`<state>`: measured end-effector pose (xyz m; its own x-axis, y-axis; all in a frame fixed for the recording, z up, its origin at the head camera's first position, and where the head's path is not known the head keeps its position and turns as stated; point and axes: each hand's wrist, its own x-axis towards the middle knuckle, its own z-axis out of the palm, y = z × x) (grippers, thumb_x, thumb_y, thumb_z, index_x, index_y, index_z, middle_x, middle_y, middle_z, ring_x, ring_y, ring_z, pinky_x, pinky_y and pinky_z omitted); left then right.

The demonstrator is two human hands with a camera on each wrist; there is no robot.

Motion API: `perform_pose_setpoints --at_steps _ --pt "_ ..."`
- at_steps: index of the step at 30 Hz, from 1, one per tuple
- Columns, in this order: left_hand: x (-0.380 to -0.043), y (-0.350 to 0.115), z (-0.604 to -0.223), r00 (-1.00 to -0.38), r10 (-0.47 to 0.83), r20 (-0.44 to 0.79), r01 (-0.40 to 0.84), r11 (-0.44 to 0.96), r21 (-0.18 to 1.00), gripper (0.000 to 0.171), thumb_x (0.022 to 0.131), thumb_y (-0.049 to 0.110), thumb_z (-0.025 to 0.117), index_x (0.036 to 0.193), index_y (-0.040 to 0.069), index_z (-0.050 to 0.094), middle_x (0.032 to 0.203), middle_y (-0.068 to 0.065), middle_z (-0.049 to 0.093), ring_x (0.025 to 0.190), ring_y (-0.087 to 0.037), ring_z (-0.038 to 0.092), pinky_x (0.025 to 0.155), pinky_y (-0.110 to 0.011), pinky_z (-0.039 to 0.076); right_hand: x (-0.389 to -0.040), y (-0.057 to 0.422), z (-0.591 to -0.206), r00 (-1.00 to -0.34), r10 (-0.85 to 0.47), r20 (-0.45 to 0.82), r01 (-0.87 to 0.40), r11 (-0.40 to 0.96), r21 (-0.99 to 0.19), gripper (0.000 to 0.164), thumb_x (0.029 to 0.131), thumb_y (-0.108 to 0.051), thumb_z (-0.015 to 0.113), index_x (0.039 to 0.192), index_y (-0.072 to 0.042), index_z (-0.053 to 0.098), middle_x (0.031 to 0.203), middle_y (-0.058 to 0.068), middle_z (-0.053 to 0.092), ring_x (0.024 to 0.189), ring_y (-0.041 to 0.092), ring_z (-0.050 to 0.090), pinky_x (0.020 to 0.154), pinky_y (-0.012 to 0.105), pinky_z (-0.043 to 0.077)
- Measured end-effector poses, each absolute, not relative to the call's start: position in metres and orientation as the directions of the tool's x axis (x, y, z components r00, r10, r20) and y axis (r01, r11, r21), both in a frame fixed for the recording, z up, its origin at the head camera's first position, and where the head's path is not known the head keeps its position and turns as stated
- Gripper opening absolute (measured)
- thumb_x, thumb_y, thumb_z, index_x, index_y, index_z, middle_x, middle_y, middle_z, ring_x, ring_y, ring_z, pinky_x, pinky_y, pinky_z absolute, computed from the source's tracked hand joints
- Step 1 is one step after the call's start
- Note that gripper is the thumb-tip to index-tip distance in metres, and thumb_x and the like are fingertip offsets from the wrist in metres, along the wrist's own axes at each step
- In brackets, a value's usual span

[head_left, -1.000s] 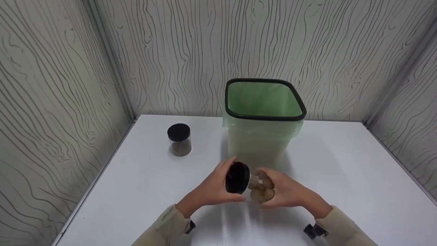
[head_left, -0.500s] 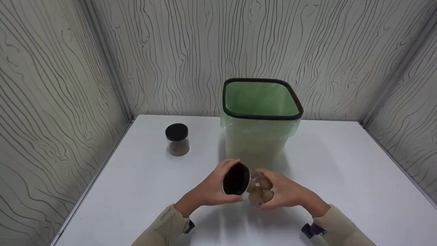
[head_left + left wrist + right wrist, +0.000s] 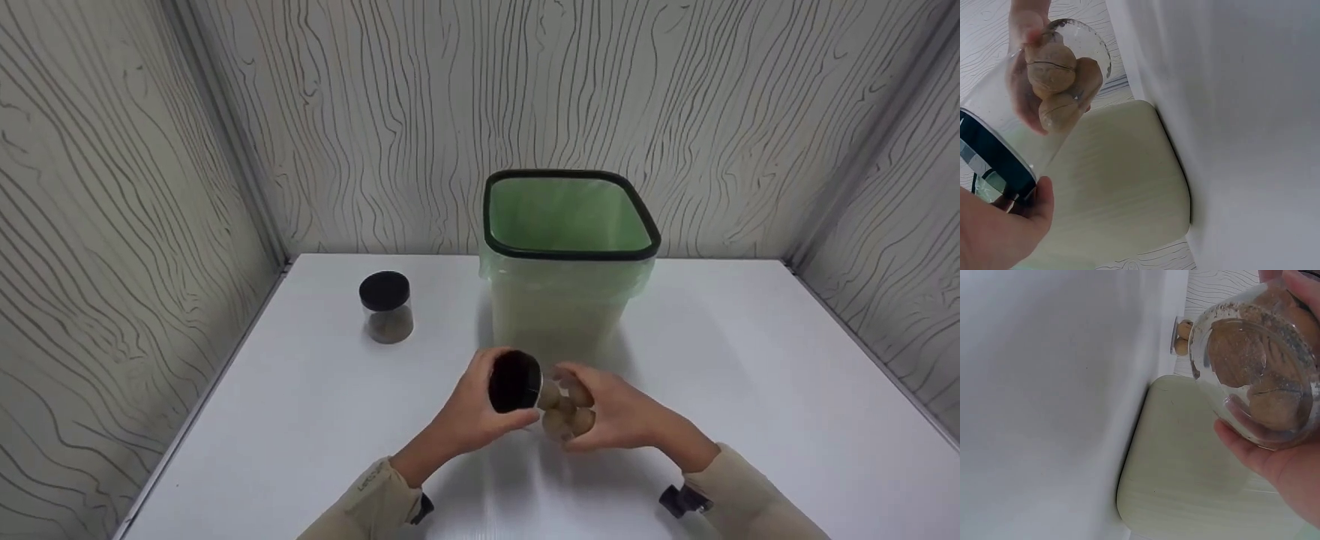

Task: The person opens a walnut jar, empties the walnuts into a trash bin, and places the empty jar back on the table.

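Observation:
A clear jar [image 3: 1013, 104] with several walnuts [image 3: 1053, 67] inside lies tilted on its side between both hands, held above the table in front of the bin. My left hand [image 3: 469, 412] grips its black lid [image 3: 514, 381], thumb below and fingers over the top edge. Around the base end of the jar, my right hand [image 3: 619, 409] curls its fingers and thumb. The right wrist view looks onto the jar's round bottom, with walnuts pressed close behind it. The lid is on the jar's mouth.
Behind the hands stands a pale bin [image 3: 555, 315] with a green liner [image 3: 570, 214] and a black rim [image 3: 574, 255]. Another black-lidded jar [image 3: 386, 311] stands upright at the back left of the white table [image 3: 300, 420]. Wood-patterned panels [image 3: 420, 112] enclose the table.
Both hands keep their grip on the jar and lid. The lid and jar have shifted slightly within the view, along with a small head movement.

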<state>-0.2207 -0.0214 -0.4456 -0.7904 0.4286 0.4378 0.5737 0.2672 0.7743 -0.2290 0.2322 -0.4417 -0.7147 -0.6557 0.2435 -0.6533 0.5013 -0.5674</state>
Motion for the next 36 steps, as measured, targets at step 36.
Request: perform_pose_setpoints --at_steps 36 --pt "-0.224 -0.034 -0.439 -0.720 0.557 0.414 0.641 0.303 0.705 0.098 0.073 0.040 0.080 0.147 0.004 0.026 0.139 -0.006 0.036 0.119 -0.016 0.043 0.097 -0.039 0.041 -0.229 0.234 -0.444 -0.717 -0.656 0.235 -0.650 0.508 -0.566 0.087 0.066 -0.039 0.085 0.138 -0.018 0.040 0.129 -0.005 0.052 0.104 0.009 0.054 0.087 0.034 0.048"
